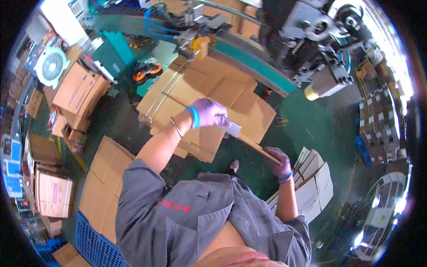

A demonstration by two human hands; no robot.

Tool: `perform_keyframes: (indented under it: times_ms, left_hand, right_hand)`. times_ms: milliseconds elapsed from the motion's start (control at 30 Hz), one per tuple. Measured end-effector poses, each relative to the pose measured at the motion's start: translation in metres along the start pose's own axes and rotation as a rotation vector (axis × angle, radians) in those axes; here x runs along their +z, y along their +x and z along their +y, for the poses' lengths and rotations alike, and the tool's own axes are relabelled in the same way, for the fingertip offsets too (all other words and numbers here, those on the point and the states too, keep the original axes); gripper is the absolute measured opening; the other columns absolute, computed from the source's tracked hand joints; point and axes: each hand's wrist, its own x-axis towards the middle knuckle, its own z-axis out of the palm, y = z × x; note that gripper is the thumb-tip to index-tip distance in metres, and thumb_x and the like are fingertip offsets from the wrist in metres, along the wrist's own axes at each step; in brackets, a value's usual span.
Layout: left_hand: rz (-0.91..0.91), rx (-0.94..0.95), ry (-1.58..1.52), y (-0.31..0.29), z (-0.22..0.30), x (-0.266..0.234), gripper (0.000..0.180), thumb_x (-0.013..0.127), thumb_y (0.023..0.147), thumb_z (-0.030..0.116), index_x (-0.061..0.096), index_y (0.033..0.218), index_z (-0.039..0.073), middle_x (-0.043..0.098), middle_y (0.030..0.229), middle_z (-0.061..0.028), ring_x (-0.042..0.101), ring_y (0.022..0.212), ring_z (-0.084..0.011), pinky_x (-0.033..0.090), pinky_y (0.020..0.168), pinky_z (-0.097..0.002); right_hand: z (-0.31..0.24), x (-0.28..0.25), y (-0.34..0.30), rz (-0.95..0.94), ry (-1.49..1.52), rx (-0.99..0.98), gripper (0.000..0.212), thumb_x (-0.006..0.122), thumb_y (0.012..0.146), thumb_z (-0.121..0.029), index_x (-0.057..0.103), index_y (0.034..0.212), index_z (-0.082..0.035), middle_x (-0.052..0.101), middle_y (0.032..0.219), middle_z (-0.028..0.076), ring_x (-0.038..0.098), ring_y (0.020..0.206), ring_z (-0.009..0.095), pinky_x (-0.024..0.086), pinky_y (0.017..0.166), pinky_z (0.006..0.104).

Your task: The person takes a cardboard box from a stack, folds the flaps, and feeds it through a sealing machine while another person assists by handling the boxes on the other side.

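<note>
A thin, flat cardboard piece (254, 146), seen nearly edge-on with a whitish end, slants between my two purple-gloved hands. My left hand (207, 113) closes on its upper left end, in front of the stack of flattened brown cartons (213, 91). At its lower right end my right hand (277, 161) grips the other side, fingers wrapped round it and partly hidden. White flattened cartons (313, 189) stand fanned out beside my right forearm.
A machine with a green beam (249, 58) and a metal head (327, 80) stands across the far side. Left are brown boxes (75, 91), a fan (51, 66), leaning cardboard (104, 178) and a blue crate (95, 242). Stacked goods (378, 120) stand right.
</note>
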Motion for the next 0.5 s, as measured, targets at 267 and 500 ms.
perform_keyframes:
  times_ms: [267,500]
  left_hand:
    - [0.707,0.177,0.571,0.029,0.014,0.023,0.042,0.072,0.072,0.045,0.064,0.100,0.015,0.059,0.110,-0.0063,0.053,0.104,-0.0300,0.042,0.091,-0.0474]
    - [0.254,0.092,0.743,0.031,0.008,0.029,0.067,0.076,0.062,0.029,0.053,0.122,0.011,0.056,0.108,-0.0064,0.054,0.102,-0.0242,0.039,0.100,-0.0450]
  right_hand:
    - [0.025,-0.021,0.004,0.148,0.245,0.083,0.030,0.067,0.078,-0.011,0.064,0.106,-0.001,0.064,0.111,0.016,0.060,0.105,0.030,0.047,0.090,0.0368]
    - [0.049,-0.060,0.023,0.117,0.203,-0.164,0.033,0.070,0.077,-0.022,0.065,0.102,-0.001,0.066,0.106,0.014,0.061,0.101,0.030,0.048,0.088,0.0375]
